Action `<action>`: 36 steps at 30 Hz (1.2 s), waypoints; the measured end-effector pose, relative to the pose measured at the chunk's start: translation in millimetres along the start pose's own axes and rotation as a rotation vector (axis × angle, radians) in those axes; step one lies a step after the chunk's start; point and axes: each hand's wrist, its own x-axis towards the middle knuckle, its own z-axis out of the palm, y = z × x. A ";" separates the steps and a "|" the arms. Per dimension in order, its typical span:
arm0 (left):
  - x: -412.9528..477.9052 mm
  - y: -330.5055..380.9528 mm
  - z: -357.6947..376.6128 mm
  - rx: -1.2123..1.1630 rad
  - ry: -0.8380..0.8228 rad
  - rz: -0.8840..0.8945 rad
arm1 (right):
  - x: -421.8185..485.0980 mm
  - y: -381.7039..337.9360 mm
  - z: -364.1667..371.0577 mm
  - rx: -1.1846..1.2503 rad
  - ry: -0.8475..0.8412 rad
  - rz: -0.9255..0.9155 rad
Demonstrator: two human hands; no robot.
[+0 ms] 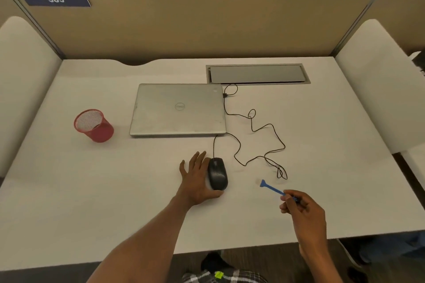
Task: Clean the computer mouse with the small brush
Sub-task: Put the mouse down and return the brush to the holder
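Note:
A black wired computer mouse (218, 173) lies on the white desk (115, 190), in front of the laptop. My left hand (195, 179) rests flat against the mouse's left side, thumb curled under its near end, fingers spread. My right hand (303, 211) is to the right of the mouse and holds a small blue brush (271, 188) by its handle. The brush head points up-left toward the mouse, a hand's width away from it and just above the desk.
A closed silver laptop (178, 110) lies behind the mouse. The mouse's black cable (264, 145) snakes in loops across the desk to the laptop's right side. A red mesh cup (93, 125) stands at the left. A grey cable hatch (257, 74) sits by the partition.

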 end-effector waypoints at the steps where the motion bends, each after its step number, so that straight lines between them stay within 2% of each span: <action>1: -0.1 -1.9 0.7 0.008 -0.011 0.007 | 2.4 -0.8 0.6 -0.001 -0.004 0.000; 17: -2.5 -5.6 4.2 0.014 -0.026 0.002 | 28.3 -3.2 -1.3 -0.034 -0.046 -0.013; 21: -12.6 -8.6 6.3 -0.039 0.055 -0.014 | 30.0 -2.9 -0.2 -0.070 -0.068 -0.043; 26: -30.5 -20.7 6.5 0.004 0.184 -0.085 | 36.5 -8.6 6.8 -0.180 -0.048 -0.159; 31: -48.3 -40.1 -0.5 0.013 0.218 -0.157 | 39.2 -21.2 22.2 -0.269 -0.023 -0.319; 36: -60.7 -69.0 -15.0 0.017 0.248 -0.216 | 33.6 -39.3 49.6 -0.303 -0.029 -0.392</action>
